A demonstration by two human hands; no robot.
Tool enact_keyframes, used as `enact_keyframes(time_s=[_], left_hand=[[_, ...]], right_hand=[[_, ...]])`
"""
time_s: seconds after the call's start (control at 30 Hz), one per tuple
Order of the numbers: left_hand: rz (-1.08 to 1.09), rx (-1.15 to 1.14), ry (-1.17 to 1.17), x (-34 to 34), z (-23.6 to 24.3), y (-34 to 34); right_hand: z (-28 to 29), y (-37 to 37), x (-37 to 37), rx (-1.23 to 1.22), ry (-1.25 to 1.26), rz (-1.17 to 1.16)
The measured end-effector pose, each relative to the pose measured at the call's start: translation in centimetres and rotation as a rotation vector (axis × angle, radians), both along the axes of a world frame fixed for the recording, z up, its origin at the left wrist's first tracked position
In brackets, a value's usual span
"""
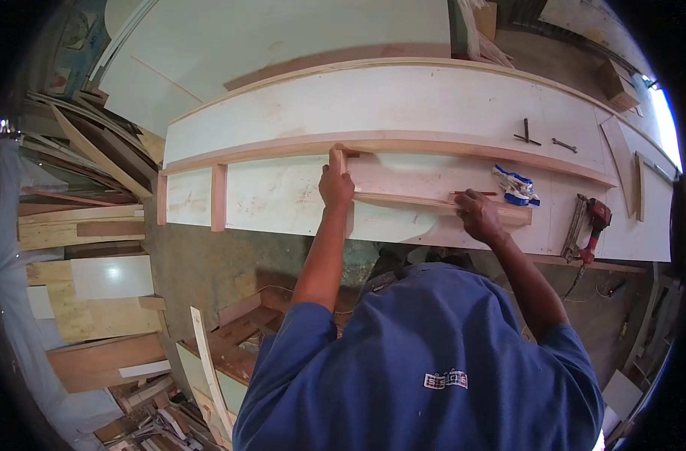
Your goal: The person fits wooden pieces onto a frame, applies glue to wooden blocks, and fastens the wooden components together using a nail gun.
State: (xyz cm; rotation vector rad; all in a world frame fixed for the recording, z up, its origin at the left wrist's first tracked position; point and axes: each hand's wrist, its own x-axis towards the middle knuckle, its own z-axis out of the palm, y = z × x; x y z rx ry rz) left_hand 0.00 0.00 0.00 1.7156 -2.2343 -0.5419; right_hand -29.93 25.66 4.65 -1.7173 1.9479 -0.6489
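Note:
A long wooden rail runs across a white board, with short crosspieces against its near side at the left. My left hand is closed around another short crosspiece at mid-length, up against the rail. To the right, a wooden strip lies roughly parallel to the rail. My right hand is curled over this strip, fingers on its far edge. A red pencil shows at those fingertips; I cannot tell whether they hold it.
A red nail gun with a hose rests at the board's right. Nearby are a blue-and-white plastic packet, a spanner and a T-shaped tool. Wood offcuts are stacked at the left. A large pale sheet stretches beyond.

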Motion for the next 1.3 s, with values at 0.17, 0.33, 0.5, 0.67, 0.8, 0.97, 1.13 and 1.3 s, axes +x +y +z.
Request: enact_keyframes(time_s=[0.17, 0.33, 0.5, 0.67, 0.8, 0.97, 1.13, 1.3], left_hand=[[-0.052, -0.057, -0.065, -0.1, -1.3, -0.9], [-0.069, -0.047, -0.06, 0.5, -1.0, -1.2], [-0.056, -0.033, 0.011, 1.0, -0.2, -1.4], [0.03, 0.102, -0.043, 0.2, 0.2, -2.5], [0.017, 0.068, -0.039, 1.3, -1.6, -3.9], [-0.009, -0.038, 0.048, 1.5, -2.7, -3.9], [-0.026, -0.033, 0.074, 1.4, -2.6, -4.0], [-0.013, -0.033, 0.091, 1.2, -1.9, -4.0]], right_hand=[[0.5, -2.1, 2.8, -0.034, 0.006, -0.053], [1.1, -3.2, 3.7, 0.094, -0.012, -0.069], [0.9, -2.5, 2.8, 0.276, -0.149, -0.041], [-1.0, -2.2, 3.6, 0.432, -0.098, -0.062], [0.8, -4.6, 6.3, 0.433, 0.063, -0.085], [0.5, -11.6, 10.2, -0.026, 0.043, -0.031], [-4.1, -19.5, 14.4, -0.036, 0.123, 0.093], [-6.6, -22.1, 16.0, 0.107, 0.281, 0.166]])
